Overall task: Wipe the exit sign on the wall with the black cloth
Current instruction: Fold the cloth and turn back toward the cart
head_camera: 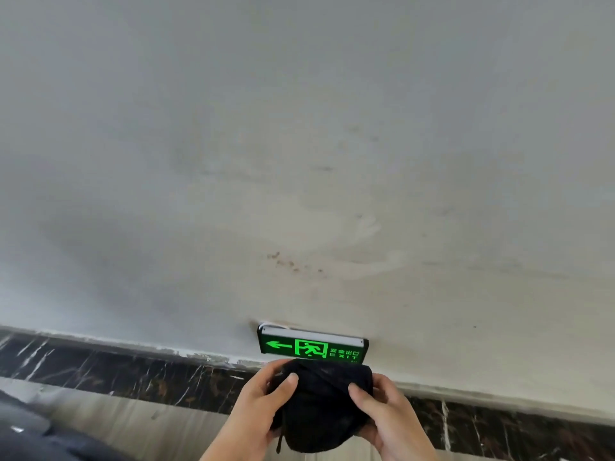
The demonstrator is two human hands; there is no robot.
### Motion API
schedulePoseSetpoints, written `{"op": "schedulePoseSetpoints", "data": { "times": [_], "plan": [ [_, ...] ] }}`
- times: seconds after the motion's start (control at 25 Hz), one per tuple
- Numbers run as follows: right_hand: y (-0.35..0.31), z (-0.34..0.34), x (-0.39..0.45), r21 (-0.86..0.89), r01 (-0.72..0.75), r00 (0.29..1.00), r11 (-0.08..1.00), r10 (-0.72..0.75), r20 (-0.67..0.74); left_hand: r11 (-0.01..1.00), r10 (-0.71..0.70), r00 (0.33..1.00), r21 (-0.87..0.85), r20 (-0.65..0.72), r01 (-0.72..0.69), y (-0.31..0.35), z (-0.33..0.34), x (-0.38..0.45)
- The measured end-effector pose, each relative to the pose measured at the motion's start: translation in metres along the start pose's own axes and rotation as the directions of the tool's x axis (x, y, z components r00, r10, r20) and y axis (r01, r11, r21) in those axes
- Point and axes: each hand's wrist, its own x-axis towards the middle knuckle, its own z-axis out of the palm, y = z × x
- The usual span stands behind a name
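Observation:
A green-lit exit sign [312, 347] with an arrow, a running figure and the word EXIT is fixed low on the grey wall, just above the skirting. Right below it I hold a bunched black cloth [321, 407] in both hands. My left hand [258, 405] grips the cloth's left side, thumb on top. My right hand [387, 415] grips its right side, thumb pressed into the fabric. The cloth's top edge sits just under the sign and hides part of its lower rim; whether it touches is unclear.
The wall [299, 161] is pale grey plaster with brown spots and smudges above the sign. A dark marble skirting [116, 371] runs along its base. A pale floor [149, 424] lies below, and dark fabric [30, 434] fills the lower left corner.

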Motion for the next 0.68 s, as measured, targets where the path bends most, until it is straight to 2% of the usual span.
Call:
{"op": "schedulePoseSetpoints", "data": {
  "times": [0.12, 0.28, 0.36, 0.52, 0.68],
  "plan": [
    [-0.047, 0.009, -0.047, -0.023, 0.013, 0.998, 1.000, -0.012, 0.057, 0.993, -0.002, 0.997, -0.116, 0.079, 0.011, 0.050, 0.016, -0.047],
    [-0.102, 0.018, -0.111, -0.200, 0.138, 0.956, 0.970, -0.078, 0.281, 0.985, 0.025, 0.980, -0.174, 0.196, 0.010, 0.100, 0.041, -0.108],
    [-0.118, 0.019, -0.131, -0.248, 0.220, 0.951, 0.943, -0.151, 0.268, 0.988, 0.067, 0.975, -0.152, 0.212, -0.035, 0.112, 0.055, -0.132],
    [-0.134, 0.022, -0.155, -0.074, 0.145, 0.964, 0.987, -0.124, 0.235, 0.984, 0.136, 0.979, -0.132, 0.153, -0.116, 0.120, 0.070, -0.158],
    [-0.131, 0.035, -0.171, -0.092, 0.123, 0.958, 0.988, -0.094, 0.272, 0.969, 0.197, 0.980, -0.153, 0.018, -0.192, 0.115, 0.063, -0.187]
  ]
}}
